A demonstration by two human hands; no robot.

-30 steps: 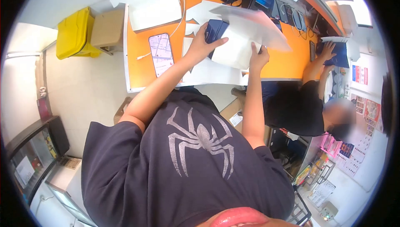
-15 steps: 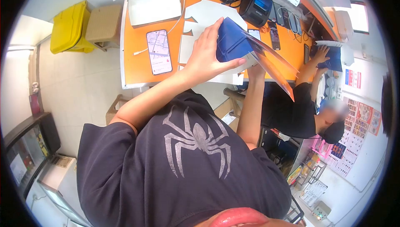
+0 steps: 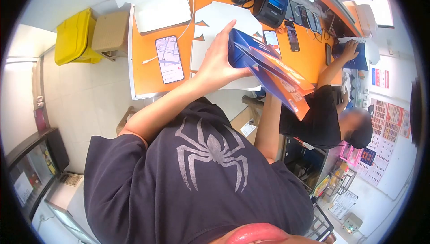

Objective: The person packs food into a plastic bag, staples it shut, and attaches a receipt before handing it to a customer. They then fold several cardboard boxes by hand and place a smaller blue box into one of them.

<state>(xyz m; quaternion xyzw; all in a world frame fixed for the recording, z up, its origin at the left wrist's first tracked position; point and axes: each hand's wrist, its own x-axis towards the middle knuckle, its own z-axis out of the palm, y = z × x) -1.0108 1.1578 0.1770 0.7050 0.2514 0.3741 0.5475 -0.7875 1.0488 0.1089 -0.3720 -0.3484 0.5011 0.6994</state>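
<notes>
My left hand (image 3: 219,62) grips the left end of a folded blue and orange cardboard piece (image 3: 277,76), thumb below and fingers above. Its orange printed panels fan out toward the lower right, over the table edge. My right forearm (image 3: 268,125) rises beneath these panels, and they hide my right hand, so its fingers cannot be seen. Flat white cut card (image 3: 210,24) lies on the orange table (image 3: 145,76) behind my left hand. A lit phone (image 3: 169,59) showing a map lies to the left.
An open white box (image 3: 163,13) sits at the back left. A black printer (image 3: 270,6), phones (image 3: 292,36) and cables are at the back. On the right, a co-worker (image 3: 313,118) rests a hand on blue card (image 3: 357,58). A yellow bin (image 3: 74,38) stands far left.
The cardboard piece has turned and tilted, so its orange panels are spread apart and face the camera more. My left hand has shifted slightly left. My right hand has gone out of sight behind the panels.
</notes>
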